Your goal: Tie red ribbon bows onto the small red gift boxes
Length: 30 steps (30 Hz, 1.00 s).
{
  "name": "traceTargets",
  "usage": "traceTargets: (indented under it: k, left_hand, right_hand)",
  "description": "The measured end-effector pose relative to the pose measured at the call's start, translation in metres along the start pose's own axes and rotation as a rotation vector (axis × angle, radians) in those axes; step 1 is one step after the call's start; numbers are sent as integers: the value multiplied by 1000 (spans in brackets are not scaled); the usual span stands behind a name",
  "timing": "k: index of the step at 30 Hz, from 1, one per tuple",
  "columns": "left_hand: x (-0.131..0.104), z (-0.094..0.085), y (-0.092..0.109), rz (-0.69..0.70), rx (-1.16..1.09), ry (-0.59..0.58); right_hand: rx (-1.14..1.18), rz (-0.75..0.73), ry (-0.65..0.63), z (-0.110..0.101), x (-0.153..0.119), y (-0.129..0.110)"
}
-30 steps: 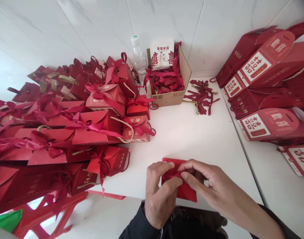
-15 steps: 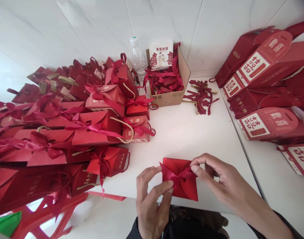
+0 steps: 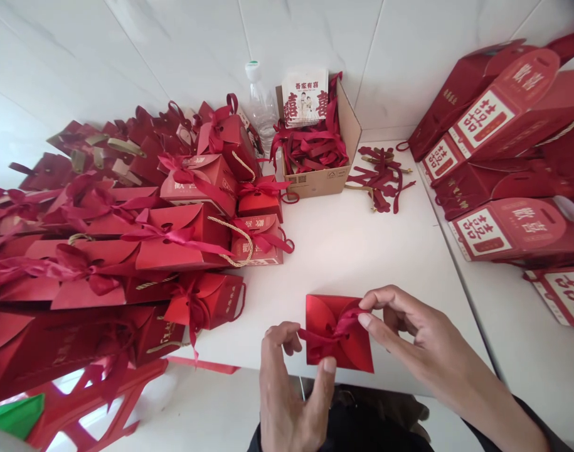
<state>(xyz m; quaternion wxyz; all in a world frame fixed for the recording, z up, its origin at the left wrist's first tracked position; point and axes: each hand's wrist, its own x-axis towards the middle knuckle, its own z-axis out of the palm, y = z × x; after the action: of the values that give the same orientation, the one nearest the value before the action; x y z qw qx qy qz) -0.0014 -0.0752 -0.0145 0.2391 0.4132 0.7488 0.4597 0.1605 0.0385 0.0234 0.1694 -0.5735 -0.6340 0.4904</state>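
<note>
A small red gift box (image 3: 318, 307) with curved, overlapping top flaps sits near the front edge of the white table. Across its top lies a dark red ribbon (image 3: 342, 327), crossed or knotted at the middle. My right hand (image 3: 406, 326) pinches the ribbon's right end between thumb and forefinger, at the box's upper right corner. On the other side, my left hand (image 3: 293, 389) has thumb and forefinger spread apart. Its forefinger is close to the ribbon's left tip, and its thumb is at the box's front edge.
Rows of ribbon-tied red boxes (image 3: 178, 229) crowd the left side. At the back stand a clear bottle (image 3: 263, 107) and a cardboard box (image 3: 317, 182) of ribbons, beside a loose pile of straps (image 3: 382, 177). Larger red boxes (image 3: 507, 226) line the right, past a table seam.
My left thumb and fingers have let go of the ribbon's middle and spread apart. The ribbon's left part now looks narrower and twisted. My right hand keeps its pinch, almost in place.
</note>
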Motion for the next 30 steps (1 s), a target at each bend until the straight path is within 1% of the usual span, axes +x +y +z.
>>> traceTargets:
  k: [3, 7, 12, 18, 21, 24, 28, 30]
  left_hand:
    - [-1, 3, 1, -37, 41, 1]
    - [1, 4, 3, 42, 50, 24]
    - [0, 0, 4, 100, -30, 16]
    - [-4, -1, -5, 45, -52, 38]
    - [-3, -4, -10, 50, -42, 61]
    - [0, -8, -12, 118, 8, 34]
    - [3, -13, -11, 137, 67, 4]
    - [4, -16, -12, 170, 106, -33]
  right_hand:
    - [3, 9, 15, 1, 0, -2]
    - [21, 31, 10, 1, 0, -3]
    - [20, 53, 35, -2, 1, 0]
    - [13, 64, 52, -3, 2, 5]
    - [25, 92, 55, -2, 1, 4]
    - [25, 124, 41, -2, 0, 3]
    - [43, 139, 35, -1, 0, 4]
    - [50, 143, 36, 0, -1, 5]
